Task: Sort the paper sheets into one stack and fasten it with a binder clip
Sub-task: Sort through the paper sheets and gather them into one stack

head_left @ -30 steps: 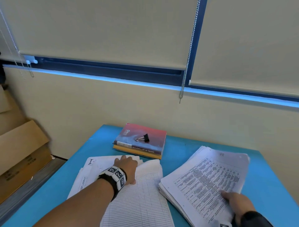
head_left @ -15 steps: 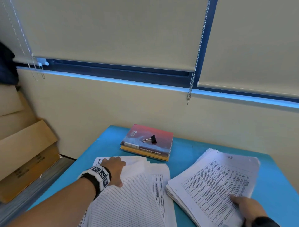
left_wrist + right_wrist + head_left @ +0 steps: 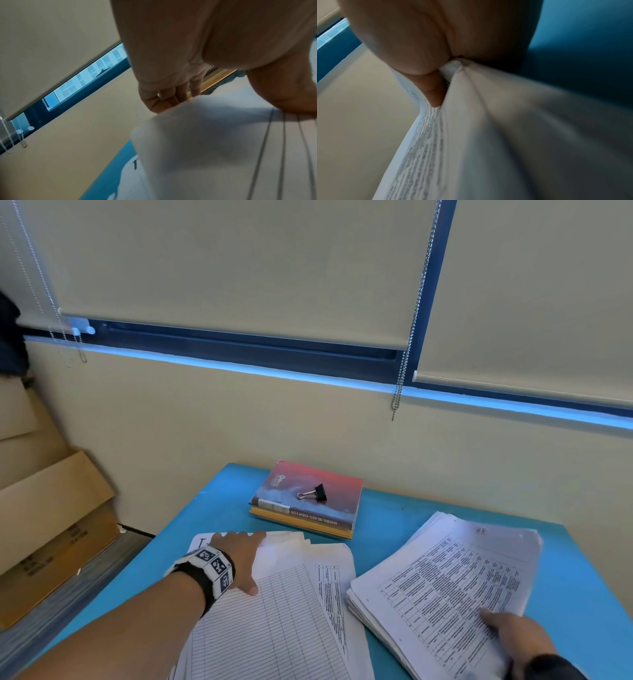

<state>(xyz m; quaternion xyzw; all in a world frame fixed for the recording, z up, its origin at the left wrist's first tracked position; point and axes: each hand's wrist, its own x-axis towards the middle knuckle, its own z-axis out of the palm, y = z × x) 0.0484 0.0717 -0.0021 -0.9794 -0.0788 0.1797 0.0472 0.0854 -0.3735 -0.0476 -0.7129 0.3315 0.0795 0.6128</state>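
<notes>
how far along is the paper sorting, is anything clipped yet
Nothing is clipped. Two separate piles lie on the blue table. The left hand rests flat on the ruled sheets. The right hand pinches a near corner of the printed stack. Left to do: merge and square both piles, then fetch the binder clip, untouched on the books.

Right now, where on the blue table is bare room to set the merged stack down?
Bare table lies between the books and the right paper pile, and along its right edge. The near middle is crowded: the left sheets almost meet that pile.
</notes>
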